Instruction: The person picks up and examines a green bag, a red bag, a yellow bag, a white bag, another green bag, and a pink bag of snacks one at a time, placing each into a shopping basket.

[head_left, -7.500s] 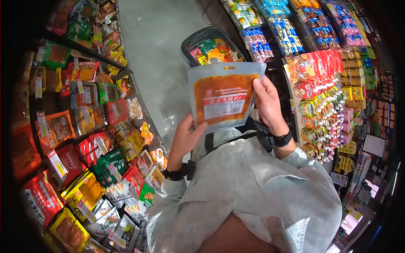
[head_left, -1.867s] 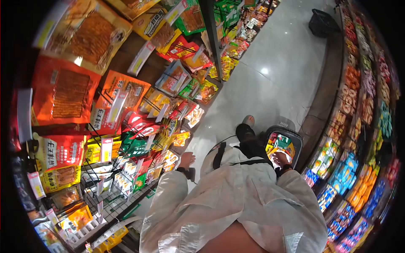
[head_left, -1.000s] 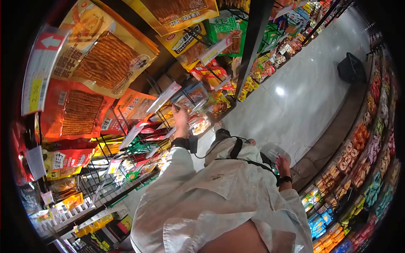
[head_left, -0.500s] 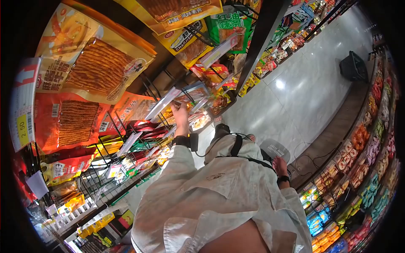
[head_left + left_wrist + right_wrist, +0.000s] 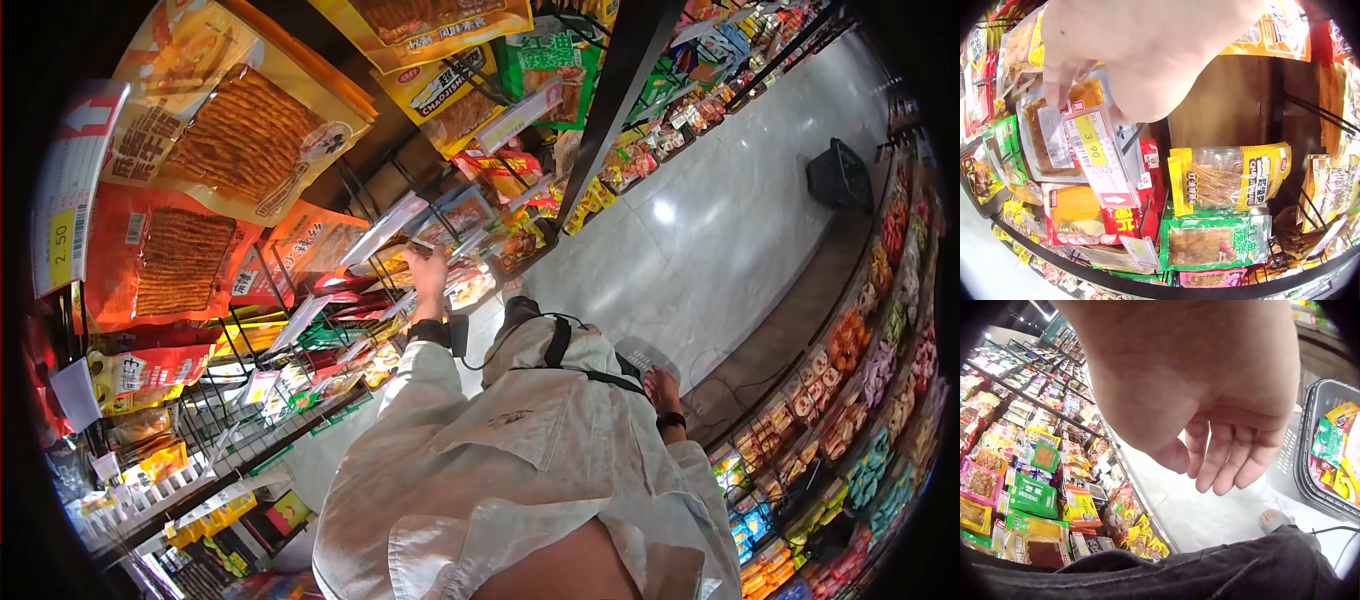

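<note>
My left hand reaches in among the hanging snack packs on the left rack. In the left wrist view its fingers lie over the upper part of a flat grey-edged pouch with a brown-orange filling. A price tag reading 3.90 hangs in front of that pouch and covers part of it. The thumb tip is hidden near the tag, so I cannot tell whether the fingers grip the pouch. My right hand hangs with loosely bent fingers and holds nothing. Beside it stands a grey shopping basket with several colourful packs inside.
Wire hooks and price tags jut out from the left rack. Yellow CHAOJISHUANG packs and green packs hang close by. Another dark basket stands farther along the aisle floor. Candy shelves line the right side.
Earlier both hands held a flat pouch over the basket; later the right hand was at the basket. The left hand then rose to the left rack and has stayed there, the right hand hanging free.
</note>
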{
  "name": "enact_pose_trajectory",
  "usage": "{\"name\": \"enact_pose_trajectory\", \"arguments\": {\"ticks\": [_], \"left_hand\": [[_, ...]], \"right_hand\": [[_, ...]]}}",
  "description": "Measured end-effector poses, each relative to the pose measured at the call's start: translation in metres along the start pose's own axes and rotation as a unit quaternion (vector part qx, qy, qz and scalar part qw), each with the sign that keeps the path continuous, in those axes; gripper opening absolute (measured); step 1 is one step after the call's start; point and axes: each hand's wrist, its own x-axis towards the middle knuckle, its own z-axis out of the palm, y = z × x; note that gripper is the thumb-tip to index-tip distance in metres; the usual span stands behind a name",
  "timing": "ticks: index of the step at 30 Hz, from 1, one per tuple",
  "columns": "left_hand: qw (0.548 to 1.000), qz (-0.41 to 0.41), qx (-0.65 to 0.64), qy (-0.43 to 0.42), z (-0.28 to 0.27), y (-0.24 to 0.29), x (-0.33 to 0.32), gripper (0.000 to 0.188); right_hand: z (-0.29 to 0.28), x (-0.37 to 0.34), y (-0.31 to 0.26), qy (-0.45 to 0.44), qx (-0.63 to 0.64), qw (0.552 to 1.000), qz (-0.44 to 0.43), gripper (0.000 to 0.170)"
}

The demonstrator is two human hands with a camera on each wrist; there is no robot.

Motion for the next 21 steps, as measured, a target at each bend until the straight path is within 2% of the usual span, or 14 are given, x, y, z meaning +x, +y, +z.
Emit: {"name": "enact_pose_trajectory", "arguments": {"ticks": [4, 7, 11, 14, 16, 19, 21], "left_hand": [[1.000, 0.005, 0.018, 0.000, 0.002, 0.004, -0.003, 0.073], [1.000, 0.003, -0.028, -0.009, 0.008, 0.021, -0.018, 0.079], [0.999, 0.007, -0.032, -0.013, 0.010, 0.007, -0.007, 0.084], [1.000, 0.016, -0.025, -0.007, 0.011, 0.007, -0.007, 0.089], [0.999, 0.033, -0.027, -0.008, 0.010, 0.020, -0.012, 0.091], [0.999, -0.007, -0.037, -0.030, 0.009, 0.022, -0.010, 0.091], [0.999, -0.001, -0.043, -0.025, 0.010, 0.022, -0.010, 0.091]], "right_hand": [[0.006, -0.001, -0.003, 0.019, -0.006, 1.000, 0.011, 0.016], [0.006, 0.000, -0.001, 0.017, -0.001, 1.000, 0.011, 0.015], [-0.003, 0.009, 0.008, 0.004, -0.019, 1.000, 0.011, 0.020], [-0.005, 0.008, 0.010, 0.001, -0.017, 1.000, 0.011, 0.019], [0.004, 0.000, 0.006, -0.001, 0.012, 1.000, 0.006, 0.011], [0.007, -0.002, 0.005, -0.009, 0.025, 1.000, 0.002, 0.010], [0.007, -0.003, 0.005, -0.014, 0.023, 1.000, 0.000, 0.010]]}}
